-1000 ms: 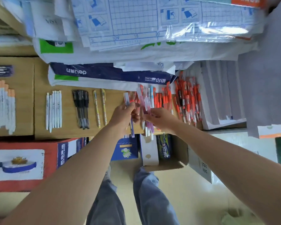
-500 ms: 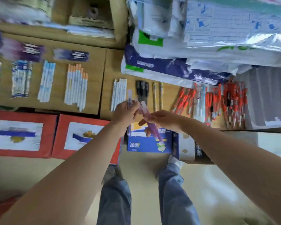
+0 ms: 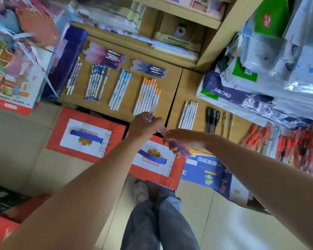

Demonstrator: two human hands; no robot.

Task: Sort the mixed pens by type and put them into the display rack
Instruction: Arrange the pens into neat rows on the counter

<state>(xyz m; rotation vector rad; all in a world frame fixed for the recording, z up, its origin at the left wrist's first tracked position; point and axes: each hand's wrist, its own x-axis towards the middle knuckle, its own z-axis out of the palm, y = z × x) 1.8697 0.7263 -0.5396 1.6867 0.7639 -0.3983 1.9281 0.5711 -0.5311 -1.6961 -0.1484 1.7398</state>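
Your left hand [image 3: 145, 126] pinches 1 pale pen [image 3: 150, 113]; your right hand [image 3: 185, 139] grips purple pens [image 3: 181, 150], count unclear. Both near orange-capped pens [image 3: 148, 94] on bench [image 3: 171, 79].

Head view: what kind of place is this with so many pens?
Probably a stationery shop or stockroom: sorted rows of white pens with orange caps on a wooden shelf, a heap of red plastic pens, and blue-and-white wrapped packs of paper stacked above.

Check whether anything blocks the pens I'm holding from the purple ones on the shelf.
Nothing visible does. Between the purple pens in the left hand and right hand and the purple group on the shelf lies only a flat row of orange-capped pens.
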